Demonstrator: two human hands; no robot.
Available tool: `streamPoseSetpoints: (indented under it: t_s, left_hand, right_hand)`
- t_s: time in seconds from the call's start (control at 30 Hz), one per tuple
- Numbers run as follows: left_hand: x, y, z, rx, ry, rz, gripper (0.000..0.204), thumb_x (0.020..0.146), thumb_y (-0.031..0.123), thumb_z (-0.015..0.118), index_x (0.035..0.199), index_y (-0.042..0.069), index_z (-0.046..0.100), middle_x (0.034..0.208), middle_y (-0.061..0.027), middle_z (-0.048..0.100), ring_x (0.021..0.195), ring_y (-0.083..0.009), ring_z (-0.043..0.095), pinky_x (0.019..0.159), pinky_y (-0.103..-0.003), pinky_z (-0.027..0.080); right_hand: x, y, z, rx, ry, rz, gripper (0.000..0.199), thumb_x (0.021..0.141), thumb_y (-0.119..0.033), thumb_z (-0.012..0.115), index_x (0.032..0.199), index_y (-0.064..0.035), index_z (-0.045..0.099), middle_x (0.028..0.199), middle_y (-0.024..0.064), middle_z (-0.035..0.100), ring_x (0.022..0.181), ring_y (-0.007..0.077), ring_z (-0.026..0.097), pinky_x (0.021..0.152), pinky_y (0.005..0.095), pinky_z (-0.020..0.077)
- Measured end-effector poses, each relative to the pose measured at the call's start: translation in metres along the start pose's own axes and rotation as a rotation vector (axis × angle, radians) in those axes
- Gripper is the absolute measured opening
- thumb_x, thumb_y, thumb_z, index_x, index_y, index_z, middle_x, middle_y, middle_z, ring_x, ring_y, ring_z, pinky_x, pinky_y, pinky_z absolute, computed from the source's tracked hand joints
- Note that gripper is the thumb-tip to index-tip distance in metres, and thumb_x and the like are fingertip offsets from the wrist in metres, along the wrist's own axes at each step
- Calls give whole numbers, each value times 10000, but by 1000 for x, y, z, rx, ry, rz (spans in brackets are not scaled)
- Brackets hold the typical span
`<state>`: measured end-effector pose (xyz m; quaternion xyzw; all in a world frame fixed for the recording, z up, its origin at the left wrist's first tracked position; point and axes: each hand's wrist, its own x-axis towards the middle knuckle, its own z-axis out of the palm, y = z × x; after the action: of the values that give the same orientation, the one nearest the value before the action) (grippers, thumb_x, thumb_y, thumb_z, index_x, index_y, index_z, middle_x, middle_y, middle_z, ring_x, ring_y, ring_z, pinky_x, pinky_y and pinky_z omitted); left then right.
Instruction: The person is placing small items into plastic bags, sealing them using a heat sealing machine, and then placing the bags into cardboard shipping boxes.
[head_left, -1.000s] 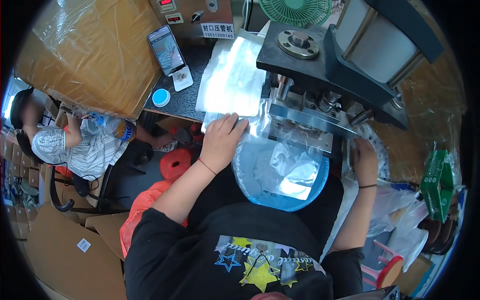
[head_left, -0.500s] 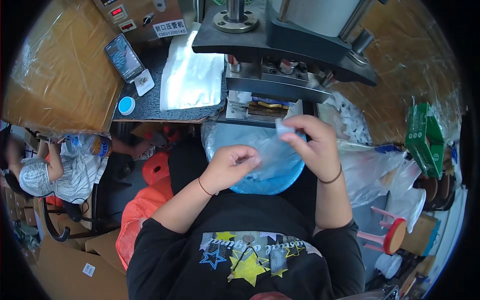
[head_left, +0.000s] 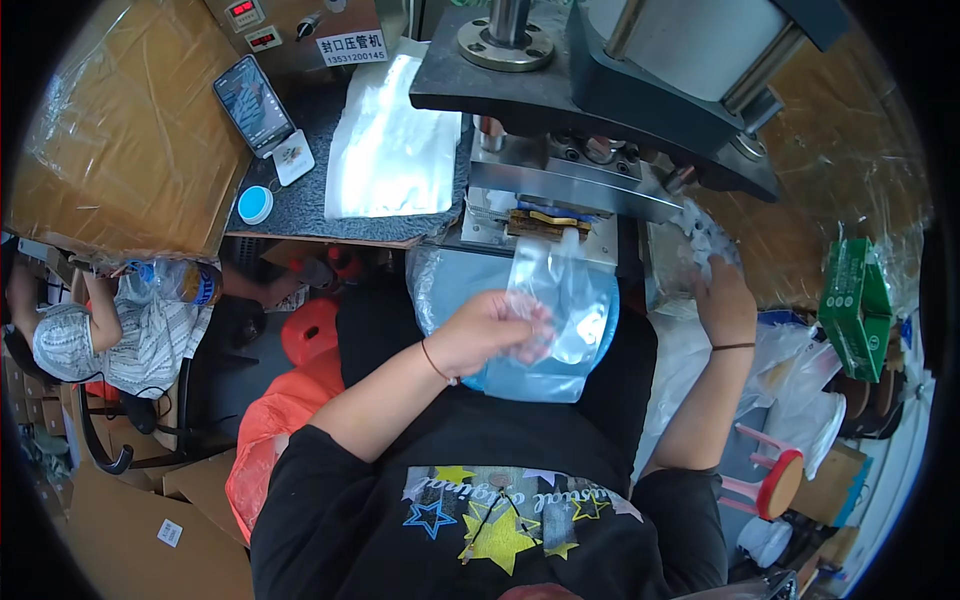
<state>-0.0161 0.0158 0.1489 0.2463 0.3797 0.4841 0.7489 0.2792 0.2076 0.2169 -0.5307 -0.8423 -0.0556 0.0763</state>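
Note:
My left hand (head_left: 492, 333) is closed on a clear plastic pouch (head_left: 572, 325), fingers and thumb gripping its left side. A small pale spout-like piece (head_left: 570, 240) shows at the pouch's upper end, just below the press's lower die (head_left: 550, 222). Under the pouch, on my lap, rests a blue basin (head_left: 440, 300) lined with clear plastic. Over to the right, my right hand (head_left: 728, 305) reaches to a heap of small white plastic pieces (head_left: 706, 232). Its fingers are apart at the edge of the heap; I make out no piece in them.
The press's dark upper plate (head_left: 590, 120) overhangs the die. Left of it lie a stack of clear bags (head_left: 395, 150), a propped phone (head_left: 255, 105) and a round blue-topped tub (head_left: 255, 205). A green box (head_left: 857, 310) stands at right. Another person (head_left: 135, 325) sits far left.
My right hand has let go of the small pale piece by the basin and moved right to the white heap. My left hand has shifted slightly right, and the pouch now lies spread flat.

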Motion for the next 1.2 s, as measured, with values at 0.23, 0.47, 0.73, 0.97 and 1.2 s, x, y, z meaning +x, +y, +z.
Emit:
streamPoseSetpoints:
  t_s: [0.23,0.47,0.73,0.97,1.2]
  left_hand:
    - [20,19,-21,-20,116,104,151,926,9,624,1075,10,652,988,-109,701,879,-198,702,757,-311,573]
    - [-12,73,-65,1585,1078,986,724,894,368,692,1427,-2,371,1371,-316,429,1267,-449,450,1067,-488,378]
    - [-49,41,-72,1586,779,802,226,965,165,582,1134,27,641,1123,-163,650,1009,-329,635,865,-414,498]
    - [-54,31,-3,1002,445,537,92,898,59,665,922,-29,678,871,-85,696,782,-133,650,738,-281,518]
    - [-32,-5,23,400,98,340,257,1027,203,564,1087,-29,656,994,-99,713,855,-165,684,821,-303,544]
  right_hand:
    - [18,-12,27,215,-26,-134,232,856,-125,667,1078,-67,631,1051,173,642,955,406,619,827,454,505]
    - [13,-18,49,449,268,-138,213,868,-75,658,1074,-30,625,1042,183,664,958,407,627,847,432,506]
    - [-16,-22,19,866,304,15,199,831,-105,786,894,-21,617,840,50,671,726,123,610,666,279,496]
    - [-37,-104,-22,1241,-21,-369,107,923,-74,670,983,14,663,1064,123,717,909,157,660,802,282,515]
    - [-35,-125,-36,1239,24,-396,103,916,-78,670,900,22,654,956,118,705,823,177,648,760,303,508]
